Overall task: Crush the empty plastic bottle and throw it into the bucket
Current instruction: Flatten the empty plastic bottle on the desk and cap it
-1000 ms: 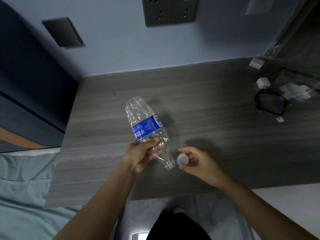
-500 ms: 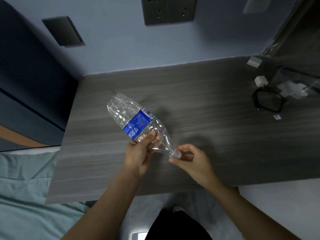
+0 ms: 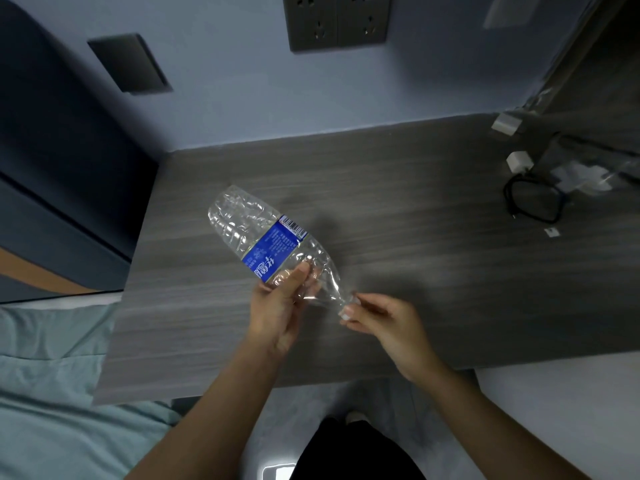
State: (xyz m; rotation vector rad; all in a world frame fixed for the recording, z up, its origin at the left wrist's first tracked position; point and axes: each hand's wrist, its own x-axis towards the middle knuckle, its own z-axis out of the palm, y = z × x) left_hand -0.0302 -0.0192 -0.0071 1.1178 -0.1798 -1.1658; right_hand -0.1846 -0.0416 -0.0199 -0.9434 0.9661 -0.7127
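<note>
The person is standing at a grey wood-grain desk [image 3: 398,209] that is butting up against a pale blue wall [image 3: 242,98], and both bare hands are working above its near half. The left hand [image 3: 280,306] is gripping a crumpled clear plastic bottle with a blue label [image 3: 273,244] around its shoulder, thumb lying on top just below the label and the other fingers curling underneath. The bottle is being held off the desk, tilted, its base pointing up and to the left and its neck slanting down to the right. Its walls are looking dented and creased along most of the length.

The right hand [image 3: 384,317] is pinching at the mouth of the bottle, thumb and forefinger closing narrowly around the small white cap [image 3: 346,311] there; whether the cap is seated on the threads or only touching them, I cannot tell.

Well apart from the hands, at the far right of the desk, a coiled black cable [image 3: 533,202] is lying beside a small white plug block [image 3: 519,161] and some crumpled clear wrapping [image 3: 581,174]. A dark double wall socket [image 3: 337,22] is sitting on the wall above the desk. To the left, a pale green bedsheet [image 3: 52,393] is showing below the desk edge.
</note>
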